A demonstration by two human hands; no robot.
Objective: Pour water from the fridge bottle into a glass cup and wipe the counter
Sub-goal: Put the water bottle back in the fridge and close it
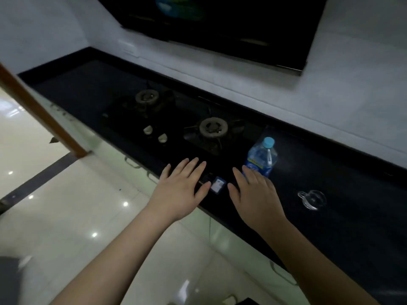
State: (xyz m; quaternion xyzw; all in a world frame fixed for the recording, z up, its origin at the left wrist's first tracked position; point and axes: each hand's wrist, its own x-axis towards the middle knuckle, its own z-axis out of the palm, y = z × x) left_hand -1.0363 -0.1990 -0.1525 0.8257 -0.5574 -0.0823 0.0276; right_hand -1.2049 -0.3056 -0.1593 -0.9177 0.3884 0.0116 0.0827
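A clear plastic water bottle [261,157] with a light blue cap and blue label stands upright on the black counter [343,186], just right of the stove. A clear glass cup [312,199] with a handle sits on the counter further right. My left hand [182,190] is held flat with straight fingers over the counter's front edge. My right hand [255,194] is also flat, its fingertips just in front of the bottle's base; whether they touch it I cannot tell. Neither hand holds anything.
A two-burner gas stove [176,124] with two knobs is set into the counter at left. A small blue-and-white card-like object [218,184] lies between my hands. A black range hood [220,25] hangs above. White cabinets and glossy floor tiles lie below.
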